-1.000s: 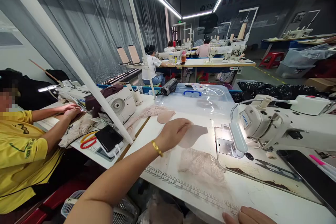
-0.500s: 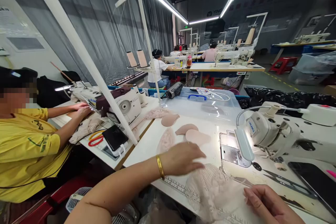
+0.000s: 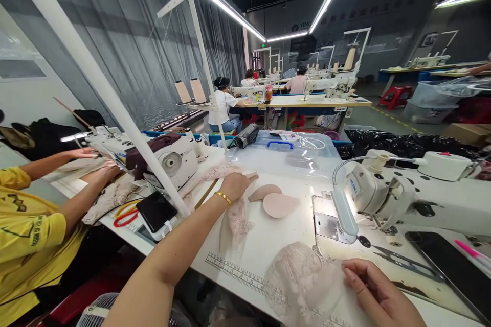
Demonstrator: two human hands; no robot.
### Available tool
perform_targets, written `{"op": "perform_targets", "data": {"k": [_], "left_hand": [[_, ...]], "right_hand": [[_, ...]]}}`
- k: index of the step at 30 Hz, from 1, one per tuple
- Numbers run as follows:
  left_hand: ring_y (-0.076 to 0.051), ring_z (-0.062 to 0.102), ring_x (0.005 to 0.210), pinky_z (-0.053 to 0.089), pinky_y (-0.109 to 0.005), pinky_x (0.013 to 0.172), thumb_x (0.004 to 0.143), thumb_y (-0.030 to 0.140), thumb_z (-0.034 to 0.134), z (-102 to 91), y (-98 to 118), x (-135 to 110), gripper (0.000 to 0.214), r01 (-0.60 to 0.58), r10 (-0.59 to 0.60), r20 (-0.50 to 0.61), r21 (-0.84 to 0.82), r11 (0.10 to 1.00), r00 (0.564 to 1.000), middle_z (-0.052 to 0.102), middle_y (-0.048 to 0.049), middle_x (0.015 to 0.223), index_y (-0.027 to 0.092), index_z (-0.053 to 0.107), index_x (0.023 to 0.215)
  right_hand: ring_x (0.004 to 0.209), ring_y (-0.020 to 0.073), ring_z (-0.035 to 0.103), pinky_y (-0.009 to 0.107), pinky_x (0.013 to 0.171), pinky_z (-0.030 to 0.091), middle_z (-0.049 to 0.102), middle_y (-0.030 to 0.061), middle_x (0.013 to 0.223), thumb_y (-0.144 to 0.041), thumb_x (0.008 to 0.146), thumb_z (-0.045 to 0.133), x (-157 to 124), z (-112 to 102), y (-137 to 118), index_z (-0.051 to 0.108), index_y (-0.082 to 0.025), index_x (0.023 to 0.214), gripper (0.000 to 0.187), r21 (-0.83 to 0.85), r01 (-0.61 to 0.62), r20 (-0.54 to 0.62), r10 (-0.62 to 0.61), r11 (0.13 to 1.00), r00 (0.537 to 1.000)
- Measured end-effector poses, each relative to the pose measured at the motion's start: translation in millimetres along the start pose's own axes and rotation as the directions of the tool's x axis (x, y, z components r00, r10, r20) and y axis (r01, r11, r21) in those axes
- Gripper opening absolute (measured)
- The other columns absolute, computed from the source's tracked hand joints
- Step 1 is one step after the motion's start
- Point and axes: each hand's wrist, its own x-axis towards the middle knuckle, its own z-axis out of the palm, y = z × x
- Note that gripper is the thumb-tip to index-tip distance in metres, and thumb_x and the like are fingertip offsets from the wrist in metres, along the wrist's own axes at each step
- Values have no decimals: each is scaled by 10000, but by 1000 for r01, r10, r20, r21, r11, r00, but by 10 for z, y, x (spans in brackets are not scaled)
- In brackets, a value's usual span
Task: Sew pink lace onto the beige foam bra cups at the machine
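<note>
My left hand [image 3: 236,186], with a gold bangle at the wrist, is closed on a beige bra cup pad [image 3: 252,178], whose edge sticks out past the fingertips. Under that hand lies a crumpled lace piece [image 3: 237,222]; whether the fingers also catch it I cannot tell. Two more beige pads, a curved one [image 3: 264,192] and a rounded one [image 3: 280,205], overlap just to the right. At the front of the table, my right hand [image 3: 378,286] pinches the right edge of a gathered beige lace garment [image 3: 303,276] between thumb and fingers.
A sewing machine [image 3: 387,189] stands to the right, its lamp lit. Near it lie thread snips [image 3: 406,260] and a dark phone [image 3: 448,265]. A clear plastic lid [image 3: 307,163] spans the back. A co-worker's yellow sleeve [image 3: 34,230] and a white pole [image 3: 115,102] are at left.
My left hand has moved left and away from me, from above the lace garment to the pad, and has closed. The lace piece beneath has crumpled. My right hand keeps its pinch.
</note>
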Motion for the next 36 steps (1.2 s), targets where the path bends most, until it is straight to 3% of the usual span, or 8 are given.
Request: {"op": "perform_targets", "data": {"k": [8,17,20,24,26,31,34,36], "left_hand": [[-179,712,855,557,-270,755,971,252,584,-397,731,-477,170,-191,190,-41,-392,900,981,775,7,939,221,752,959],[-231,715,949,530,-346,874,887,245,704,-123,1464,-773,96,-364,575,227,-582,727,786,775,-36,991,196,742,961],[-292,649,1240,496,-423,1079,785,346,865,-184,1532,-672,459,-403,734,205,-725,558,647,702,-93,1317,213,695,1191],[-231,673,1143,517,-355,1026,777,369,883,-347,1629,-588,449,-283,912,264,-891,355,313,711,-9,1164,249,654,1144],[-181,667,946,531,-298,868,808,337,844,-401,1628,-570,312,-299,895,289,-869,395,341,683,25,985,234,643,1024],[-126,543,684,431,-248,651,860,228,723,-438,1450,-608,151,-622,758,6,-568,539,652,599,45,771,205,583,910],[-156,549,681,427,-305,698,950,122,586,-365,1350,-700,105,-820,789,-234,-90,565,569,612,14,746,208,587,888],[-185,584,736,430,-334,720,1014,176,582,-260,1327,-762,142,-843,848,-202,137,521,491,635,-13,779,209,601,878]], "right_hand": [[762,216,675,324,762,550,752,24,861,-722,928,606,-97,33,-519,732,-266,969,476,211,-13,-123,39,977,992],[775,205,629,334,759,529,679,-2,826,-682,890,716,-138,24,-676,692,-257,1032,448,264,20,-65,-3,964,998],[768,187,633,306,728,533,666,-19,826,-574,953,679,-190,-12,-799,674,-275,1091,329,194,118,-22,-116,974,993],[756,158,712,250,692,574,732,-33,857,-355,1030,615,-231,-220,-1081,647,-321,1216,192,-66,438,141,-426,896,893],[797,150,751,230,697,602,780,-16,971,-265,1036,611,-221,-343,-1233,622,-335,1275,250,-216,606,141,-590,765,795],[739,156,717,252,703,605,766,43,916,-126,1026,600,-110,-396,-1378,645,-229,1215,220,-525,717,-95,-868,459,487],[860,178,730,291,805,593,789,85,999,5,969,623,44,-254,-1170,646,-187,1271,358,-557,749,-101,-925,358,367],[878,182,735,300,807,588,800,70,1030,6,988,574,172,-170,-958,664,-219,1260,364,-538,764,-54,-919,356,390]]}}
